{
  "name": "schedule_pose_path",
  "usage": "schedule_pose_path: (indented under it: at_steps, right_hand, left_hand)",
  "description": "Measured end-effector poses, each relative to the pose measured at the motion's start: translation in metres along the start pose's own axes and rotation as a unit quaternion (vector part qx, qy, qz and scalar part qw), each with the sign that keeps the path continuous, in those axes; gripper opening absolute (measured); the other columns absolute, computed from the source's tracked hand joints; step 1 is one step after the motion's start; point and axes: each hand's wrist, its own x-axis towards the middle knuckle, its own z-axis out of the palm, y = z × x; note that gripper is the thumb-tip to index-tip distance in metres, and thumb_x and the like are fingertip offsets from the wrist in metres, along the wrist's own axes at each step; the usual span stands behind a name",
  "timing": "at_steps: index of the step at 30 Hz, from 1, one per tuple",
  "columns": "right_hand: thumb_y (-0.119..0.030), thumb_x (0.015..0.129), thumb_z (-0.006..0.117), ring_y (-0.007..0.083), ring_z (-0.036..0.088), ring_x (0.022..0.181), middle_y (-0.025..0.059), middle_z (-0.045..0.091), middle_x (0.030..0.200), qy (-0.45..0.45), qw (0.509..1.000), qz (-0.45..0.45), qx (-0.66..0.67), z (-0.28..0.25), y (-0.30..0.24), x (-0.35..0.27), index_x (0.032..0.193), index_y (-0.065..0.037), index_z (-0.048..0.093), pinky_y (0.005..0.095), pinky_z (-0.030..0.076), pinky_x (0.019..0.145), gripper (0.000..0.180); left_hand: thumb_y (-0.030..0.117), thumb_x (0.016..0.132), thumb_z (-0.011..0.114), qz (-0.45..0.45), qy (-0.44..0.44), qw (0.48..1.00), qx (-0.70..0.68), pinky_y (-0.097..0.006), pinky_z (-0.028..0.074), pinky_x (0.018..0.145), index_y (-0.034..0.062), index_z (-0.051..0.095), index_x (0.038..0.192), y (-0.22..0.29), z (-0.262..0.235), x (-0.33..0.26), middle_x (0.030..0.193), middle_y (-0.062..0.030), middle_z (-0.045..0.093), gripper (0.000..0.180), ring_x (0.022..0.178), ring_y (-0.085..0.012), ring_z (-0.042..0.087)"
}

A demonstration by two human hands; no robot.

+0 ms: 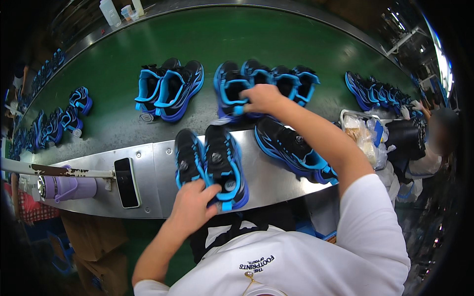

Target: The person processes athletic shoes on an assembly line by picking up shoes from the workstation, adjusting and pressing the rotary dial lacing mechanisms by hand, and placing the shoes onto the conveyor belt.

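Note:
A pair of black sneakers with blue soles stands in front of me, toes pointing away: a left sneaker (189,157) and a right sneaker (222,163). At their heels, my left hand (192,204) is closed on the collars. Stretched across to the belt, my right hand (264,100) pinches the heel collar of another sneaker (228,81) at the left end of a row. Its fingertips are partly hidden by the hand itself. Beneath my right forearm, more black and blue sneakers (284,143) lie on the metal ledge.
The green conveyor belt (237,34) carries another pair of sneakers (173,91) and rows at both sides. On the metal ledge (153,172) lie a phone (127,182) and a lilac flask (74,188). A tray of plastic bags (363,135) stands right, near another person (427,155).

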Motion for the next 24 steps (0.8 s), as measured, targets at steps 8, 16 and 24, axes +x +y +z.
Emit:
schedule_pose_path:
  at_steps: [8,16,24]
  right_hand:
    - [-0.035,0.079,0.071,0.0351,0.065,0.097,0.0164,0.064,0.110,0.096,0.968,0.202,-0.112,-0.022,0.143,-0.051,0.124,-0.023,0.060,0.0452,0.053,0.083,0.047]
    - [-0.050,0.077,0.074,0.0306,0.059,0.115,0.0182,0.058,0.128,-0.039,0.971,0.081,0.221,-0.044,0.058,-0.159,0.136,-0.018,0.054,0.0401,0.046,0.099,0.070]
    - [-0.031,0.074,0.075,0.0399,0.059,0.093,0.0193,0.057,0.119,0.123,0.978,0.138,0.093,0.019,0.014,-0.222,0.126,-0.015,0.058,0.0461,0.046,0.089,0.057]
  left_hand:
    - [0.008,0.068,0.073,0.163,0.184,0.960,0.135,-0.044,0.046,0.073,0.0077,0.062,0.104,-0.037,-0.003,0.179,0.088,-0.0136,0.058,0.038,0.086,-0.0357,0.057]
    - [0.024,0.075,0.071,-0.035,0.214,0.941,0.259,-0.049,0.050,0.071,0.0028,0.066,0.090,-0.109,-0.072,0.183,0.086,-0.0176,0.064,0.026,0.080,-0.0373,0.062]
    - [0.040,0.078,0.071,-0.328,-0.010,0.904,0.274,-0.044,0.051,0.086,0.0030,0.066,0.104,-0.197,-0.095,0.191,0.111,-0.0200,0.067,0.045,0.103,-0.0352,0.064]
